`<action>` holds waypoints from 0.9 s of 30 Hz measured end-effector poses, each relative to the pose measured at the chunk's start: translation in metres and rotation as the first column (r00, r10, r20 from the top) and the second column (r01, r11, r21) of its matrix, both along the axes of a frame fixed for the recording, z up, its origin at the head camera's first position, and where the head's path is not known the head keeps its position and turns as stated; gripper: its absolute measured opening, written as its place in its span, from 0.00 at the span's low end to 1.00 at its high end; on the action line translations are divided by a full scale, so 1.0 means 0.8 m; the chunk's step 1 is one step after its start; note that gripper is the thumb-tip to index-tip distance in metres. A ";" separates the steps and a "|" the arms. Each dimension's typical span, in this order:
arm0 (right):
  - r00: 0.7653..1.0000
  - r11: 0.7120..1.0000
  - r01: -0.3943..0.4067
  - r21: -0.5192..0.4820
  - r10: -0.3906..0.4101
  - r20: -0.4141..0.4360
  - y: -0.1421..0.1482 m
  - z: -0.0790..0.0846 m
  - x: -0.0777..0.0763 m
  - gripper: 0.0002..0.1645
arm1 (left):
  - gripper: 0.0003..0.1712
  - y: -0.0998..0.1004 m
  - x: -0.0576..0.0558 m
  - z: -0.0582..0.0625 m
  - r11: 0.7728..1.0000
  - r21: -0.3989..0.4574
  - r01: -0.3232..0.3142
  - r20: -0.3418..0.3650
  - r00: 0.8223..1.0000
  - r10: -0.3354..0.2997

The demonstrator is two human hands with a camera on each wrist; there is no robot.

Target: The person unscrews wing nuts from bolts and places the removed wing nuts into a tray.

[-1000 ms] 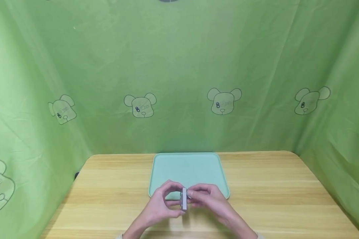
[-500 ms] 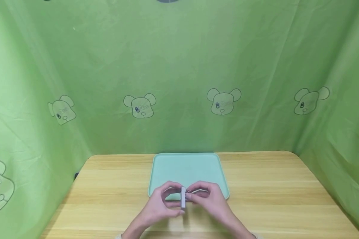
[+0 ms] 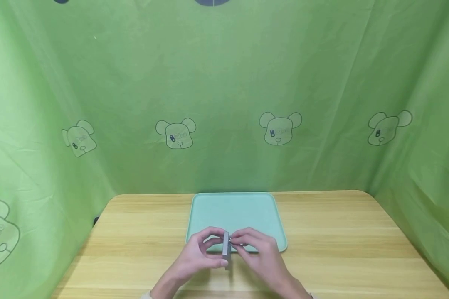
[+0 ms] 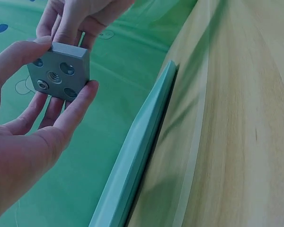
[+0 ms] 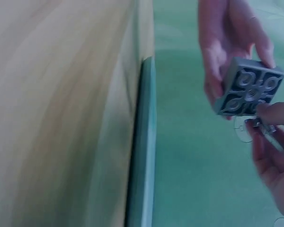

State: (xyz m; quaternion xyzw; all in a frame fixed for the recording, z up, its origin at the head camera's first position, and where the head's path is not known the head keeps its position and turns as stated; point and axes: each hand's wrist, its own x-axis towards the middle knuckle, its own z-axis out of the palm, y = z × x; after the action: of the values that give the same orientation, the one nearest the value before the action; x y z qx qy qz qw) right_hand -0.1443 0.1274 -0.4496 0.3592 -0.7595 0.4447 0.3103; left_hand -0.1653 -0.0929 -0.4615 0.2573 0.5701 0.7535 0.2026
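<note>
We see a grey metal block [image 3: 226,246] held up in the air, clear of the table [image 3: 142,236]; in the head view it overlaps the near edge of a mint-green tray [image 3: 233,209]; our left hand [image 3: 199,254] grasps it by its edges, thumb on one side and fingers on the other; our right hand [image 3: 265,254] pinches a small shiny screw [image 5: 272,128] between thumb and fingertips, just beside one corner of the block; we cannot tell whether the screw touches it.

In the left wrist view we see one flat face of the block, with round holes near its corners and a threaded hole in the middle; in the right wrist view the opposite face shows raised rings set in dark hollows, one corner being covered by our right fingers.

The tray lies at the middle of the table's far edge; behind that edge hangs a green curtain [image 3: 224,83] printed with bear heads, and it continues along the table's left and right edges.
</note>
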 end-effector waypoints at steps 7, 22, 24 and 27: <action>0.934 0.997 -0.017 0.073 0.042 -0.356 0.002 -0.002 -0.010 0.10 | 0.36 -0.002 0.000 0.000 0.998 0.049 0.034 -0.015 0.999 -0.034; 0.898 0.996 -0.007 0.093 0.047 -0.437 0.002 0.002 -0.013 0.12 | 0.35 -0.002 0.001 0.003 0.997 0.061 0.041 -0.003 0.999 -0.041; 0.928 0.996 -0.035 0.081 0.062 -0.368 0.003 0.000 -0.012 0.09 | 0.36 -0.002 0.000 0.002 0.998 0.060 0.034 0.001 0.999 -0.034; 0.975 0.996 -0.089 0.020 0.091 -0.202 0.005 0.000 -0.010 0.15 | 0.36 -0.003 -0.001 0.002 0.999 0.045 0.009 -0.010 1.000 -0.009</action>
State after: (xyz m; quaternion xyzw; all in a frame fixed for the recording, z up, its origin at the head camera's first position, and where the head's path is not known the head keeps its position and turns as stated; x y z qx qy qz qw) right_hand -0.1519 0.1314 -0.4494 0.4382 -0.7096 0.4151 0.3636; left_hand -0.1661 -0.0949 -0.4600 0.2679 0.5528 0.7640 0.1975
